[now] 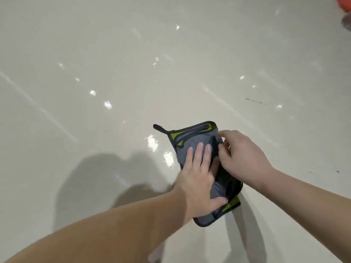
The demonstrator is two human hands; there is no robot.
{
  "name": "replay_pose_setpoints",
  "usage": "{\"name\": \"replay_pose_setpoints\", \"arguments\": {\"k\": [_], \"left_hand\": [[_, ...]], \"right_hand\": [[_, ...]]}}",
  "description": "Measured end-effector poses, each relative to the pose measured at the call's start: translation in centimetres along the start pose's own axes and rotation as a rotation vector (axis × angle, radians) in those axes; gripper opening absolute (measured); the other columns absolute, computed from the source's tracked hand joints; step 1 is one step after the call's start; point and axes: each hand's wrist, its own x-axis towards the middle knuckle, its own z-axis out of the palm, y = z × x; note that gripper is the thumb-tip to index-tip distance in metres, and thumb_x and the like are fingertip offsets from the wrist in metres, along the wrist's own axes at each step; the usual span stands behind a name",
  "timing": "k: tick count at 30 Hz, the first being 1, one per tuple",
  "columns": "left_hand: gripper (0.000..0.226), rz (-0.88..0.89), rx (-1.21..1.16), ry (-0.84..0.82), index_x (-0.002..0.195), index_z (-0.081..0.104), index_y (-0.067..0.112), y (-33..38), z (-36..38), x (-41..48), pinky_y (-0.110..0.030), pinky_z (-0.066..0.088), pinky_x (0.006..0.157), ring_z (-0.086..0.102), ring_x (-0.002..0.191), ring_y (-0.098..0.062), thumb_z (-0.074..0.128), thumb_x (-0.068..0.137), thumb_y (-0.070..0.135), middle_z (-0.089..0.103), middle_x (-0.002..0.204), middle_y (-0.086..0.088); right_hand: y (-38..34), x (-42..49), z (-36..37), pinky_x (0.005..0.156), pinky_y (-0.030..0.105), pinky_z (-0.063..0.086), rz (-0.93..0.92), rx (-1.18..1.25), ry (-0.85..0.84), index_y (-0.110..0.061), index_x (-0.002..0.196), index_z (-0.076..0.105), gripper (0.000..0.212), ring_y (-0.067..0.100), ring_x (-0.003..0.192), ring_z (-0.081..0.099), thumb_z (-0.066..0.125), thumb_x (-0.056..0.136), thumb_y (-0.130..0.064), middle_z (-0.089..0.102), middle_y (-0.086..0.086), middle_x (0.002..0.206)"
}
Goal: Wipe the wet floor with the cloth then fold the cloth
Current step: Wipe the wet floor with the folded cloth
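Glossy pale floor (133,54) w/ wet patches; gray-green cloth (191,141) lying on it.

An indoor room with a glossy tiled floor, kind of room unclear.

The pale cream floor (114,54) fills nearly the whole frame and shines with bright spots of reflected overhead light, with faint straight lines like tile joints running diagonally at left and right of centre. Small glistening wet patches (152,143) sit near the middle. A blurred red object (344,2) shows at the upper right corner; no walls or furniture are visible.
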Motion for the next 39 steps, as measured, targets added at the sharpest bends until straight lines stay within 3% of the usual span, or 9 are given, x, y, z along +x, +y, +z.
{"name": "replay_pose_setpoints", "arguments": {"k": [2,7,14,22,28,31,34,37,39], "left_hand": [[0.107,0.055,0.036,0.006,0.158,-0.018,0.008,2.7,-0.5,3.1,-0.067,-0.01,0.119,-0.036,0.144,-0.054,0.014,0.09,0.084,-0.03,0.16,-0.034],[0.108,0.071,0.03,-0.006,0.16,-0.018,0.008,7.3,-0.9,5.5,-0.067,-0.011,0.118,-0.036,0.145,-0.052,0.012,0.089,0.084,-0.034,0.159,-0.032],[0.114,0.081,0.015,-0.032,0.161,-0.019,0.011,8.0,-0.5,5.6,-0.066,-0.013,0.12,-0.039,0.145,-0.047,0.015,0.085,0.089,-0.038,0.159,-0.026],[0.114,0.048,0.127,-0.164,0.155,-0.032,0.012,14.5,-0.3,4.4,-0.065,-0.015,0.119,-0.047,0.14,-0.046,0.009,0.083,0.091,-0.049,0.152,-0.025],[0.114,0.266,0.178,-0.268,0.155,-0.031,0.011,22.6,0.7,4.1,-0.063,-0.017,0.12,-0.049,0.139,-0.043,0.013,0.085,0.089,-0.046,0.155,-0.023],[0.107,0.445,0.158,-0.393,0.158,-0.028,0.014,23.6,-1.5,5.0,-0.056,-0.016,0.124,-0.044,0.144,-0.035,0.011,0.087,0.084,-0.04,0.162,-0.015],[0.098,0.442,0.056,-0.346,0.163,-0.012,0.014,21.8,-4.5,5.2,-0.047,-0.009,0.128,-0.033,0.152,-0.029,0.008,0.089,0.075,-0.029,0.166,-0.016],[0.087,0.324,0.129,-0.215,0.164,0.003,0.009,19.7,-7.0,3.9,-0.033,-0.015,0.126,-0.029,0.154,-0.03,0.034,0.099,0.057,-0.025,0.167,-0.019],[0.08,0.293,0.203,-0.26,0.163,0.004,0.015,19.1,-8.9,2.7,-0.017,-0.028,0.109,-0.028,0.155,-0.027,0.046,0.102,0.045,-0.026,0.168,-0.015]], "right_hand": [[4.2,-2.8,-2.4,0.082,0.039,0.053,0.129,-0.05,-0.029,-0.029,0.128,0.06,0.03,0.016,0.096,0.059,0.05,0.1,-0.029,0.06,-0.006,0.109],[10.3,-9.0,-6.5,0.087,0.039,0.054,0.373,-0.192,-0.35,-0.028,0.116,0.065,0.027,0.018,0.098,0.062,0.045,0.101,-0.039,0.062,-0.006,0.111],[12.3,-10.5,-4.4,0.088,0.043,0.053,0.187,-0.167,-0.481,-0.026,0.11,0.061,0.024,0.019,0.096,0.061,0.042,0.102,-0.038,0.058,-0.008,0.101],[17.6,-17.4,-4.0,0.093,0.041,0.051,0.135,-0.052,-0.348,-0.03,0.13,0.055,0.033,0.019,0.114,0.058,0.04,0.103,-0.038,0.056,-0.006,0.125],[22.4,-24.2,1.2,0.087,0.036,0.051,0.142,0.185,0.162,-0.017,0.159,0.025,0.069,0.021,0.11,0.046,0.047,0.095,-0.026,0.044,0.002,0.124],[23.1,-26.5,3.4,0.098,0.03,0.046,0.109,0.315,0.213,-0.012,0.161,0.024,0.073,0.019,0.124,0.04,0.048,0.092,-0.018,0.039,0.002,0.139],[23.4,-26.8,5.4,0.115,0.043,0.037,-0.031,0.279,0.266,0.004,0.154,0.035,0.069,0.036,0.137,0.042,0.051,0.088,-0.008,0.044,0.02,0.147],[22.7,-25.1,7.3,0.122,0.053,0.026,-0.035,0.039,0.221,0.003,0.155,0.035,0.068,0.04,0.151,0.028,0.047,0.096,-0.03,0.037,0.023,0.158],[22.3,-23.9,8.4,0.126,0.054,0.01,-0.004,-0.106,0.123,-0.002,0.16,0.024,0.079,0.038,0.157,0.009,0.033,0.101,-0.053,0.02,0.021,0.167]]}}
